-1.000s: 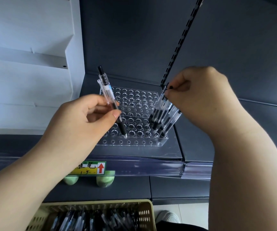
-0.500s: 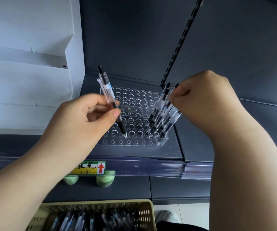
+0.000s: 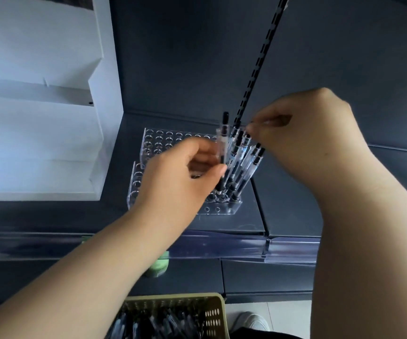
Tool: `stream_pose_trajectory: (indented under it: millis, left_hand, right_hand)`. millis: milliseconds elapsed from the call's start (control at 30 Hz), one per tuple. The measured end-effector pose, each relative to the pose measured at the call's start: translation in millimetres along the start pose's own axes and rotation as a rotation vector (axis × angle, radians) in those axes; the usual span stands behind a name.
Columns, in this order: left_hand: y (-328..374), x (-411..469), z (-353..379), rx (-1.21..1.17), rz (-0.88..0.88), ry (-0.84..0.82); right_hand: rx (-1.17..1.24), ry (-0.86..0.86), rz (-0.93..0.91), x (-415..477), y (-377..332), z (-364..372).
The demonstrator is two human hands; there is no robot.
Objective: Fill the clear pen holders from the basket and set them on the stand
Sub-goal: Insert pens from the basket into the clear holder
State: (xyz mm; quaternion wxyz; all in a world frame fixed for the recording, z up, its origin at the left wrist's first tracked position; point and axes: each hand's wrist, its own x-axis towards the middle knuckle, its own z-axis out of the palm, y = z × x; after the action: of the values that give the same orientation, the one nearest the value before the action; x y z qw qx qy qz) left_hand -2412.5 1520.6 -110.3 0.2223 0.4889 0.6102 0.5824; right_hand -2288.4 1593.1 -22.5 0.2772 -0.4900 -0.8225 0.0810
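Now the left hand [image 3: 180, 177] has swung right across the clear acrylic pen holder [image 3: 158, 140] with its rows of round holes. It has carried its clear-barrelled pen [image 3: 222, 152] from the open middle to just beside the standing pens [image 3: 244, 162] at the right end. Fingers and thumb clamp the barrel, now nearly upright, tip just above the holes. The right hand [image 3: 307, 138] curls at the pen tops; blur hides whether it pinches one. Another hole is about to be filled, I reckon. Most rows are still bare, though. The holder sits on the dark shelf [image 3: 251, 221], and the yellow perforated basket [image 3: 212, 314] nearer me holds plenty more.
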Motion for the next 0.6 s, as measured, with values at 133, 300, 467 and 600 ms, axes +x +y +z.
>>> stream_pose_trajectory:
  millis: [133,300,467,600]
  left_hand:
    - [-2.7,0.0,15.7,0.073,-0.015,-0.004]
    - [-9.6,2.2,24.8,0.301,-0.036,-0.099]
    - [-14.6,1.7,29.2,0.378,-0.046,-0.116]
    - [-16.7,-0.5,29.6,0.377,-0.065,-0.096]
  right_hand:
    - [0.034,-0.007,-0.009,-0.7,8.9,-5.0]
    - [0.061,-0.034,-0.028,-0.9,17.3,-7.6]
    - [0.078,-0.058,-0.042,-2.9,20.6,-7.6]
    - [0.075,-0.072,-0.051,-5.2,20.9,-7.1]
